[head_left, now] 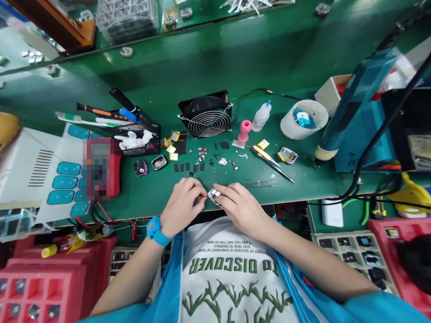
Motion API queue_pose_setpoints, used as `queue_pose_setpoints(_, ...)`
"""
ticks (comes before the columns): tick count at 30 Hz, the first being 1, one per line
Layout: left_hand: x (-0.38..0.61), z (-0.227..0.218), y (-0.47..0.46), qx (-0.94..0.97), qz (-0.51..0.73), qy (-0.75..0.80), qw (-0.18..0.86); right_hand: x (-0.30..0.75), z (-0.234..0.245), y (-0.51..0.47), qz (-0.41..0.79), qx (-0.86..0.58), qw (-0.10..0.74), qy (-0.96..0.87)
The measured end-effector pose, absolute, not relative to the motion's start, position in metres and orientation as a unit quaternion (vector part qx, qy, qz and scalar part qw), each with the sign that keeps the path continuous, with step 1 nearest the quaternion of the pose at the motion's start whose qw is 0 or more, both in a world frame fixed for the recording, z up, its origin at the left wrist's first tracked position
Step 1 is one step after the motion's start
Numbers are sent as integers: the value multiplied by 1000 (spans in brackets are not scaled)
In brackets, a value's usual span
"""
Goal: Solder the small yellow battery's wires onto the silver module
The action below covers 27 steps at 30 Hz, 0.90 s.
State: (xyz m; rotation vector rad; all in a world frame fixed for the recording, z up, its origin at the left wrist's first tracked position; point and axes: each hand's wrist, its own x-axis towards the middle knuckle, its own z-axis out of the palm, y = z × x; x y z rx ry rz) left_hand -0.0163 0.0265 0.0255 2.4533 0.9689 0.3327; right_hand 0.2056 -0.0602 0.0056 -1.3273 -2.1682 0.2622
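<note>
My left hand (184, 204) and my right hand (239, 205) meet at the near edge of the green bench (151, 197). Between their fingertips sits a small silvery watch-like device (214, 195). My right hand's fingers are pinched on it. My left hand's fingers are curled against its left side, with a thin yellowish tip showing between them; what it is I cannot make out. A blue wristband (155, 229) is on my left wrist. Tiny loose parts (215, 159) lie scattered just beyond the hands.
A small black fan (207, 114), a pink stand (244, 131), a white bottle (261, 116) and a round white dish (304, 119) stand behind. Tweezers (261, 183) lie right of the hands. A red meter (101, 167) sits left, a blue machine (367, 112) right. Red trays (40, 287) lie below.
</note>
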Motion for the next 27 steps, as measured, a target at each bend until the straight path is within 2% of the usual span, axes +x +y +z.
queue_pose_setpoints(4,-17,25,24,899,153,340,231,230,13,-62,72,-534,305,-785)
queue_pose_setpoints(8,-22,20,23,901,167,336,217,262,14,-62,42,-583,265,-767)
queue_pose_setpoints(16,-26,16,24,908,179,328,191,275,10,-63,18,-583,253,-772)
queue_pose_setpoints(21,-26,16,22,900,182,343,199,263,16,-61,35,-579,321,-749)
queue_pose_setpoints(27,-16,16,13,897,180,303,267,248,29,-65,109,-601,425,-668)
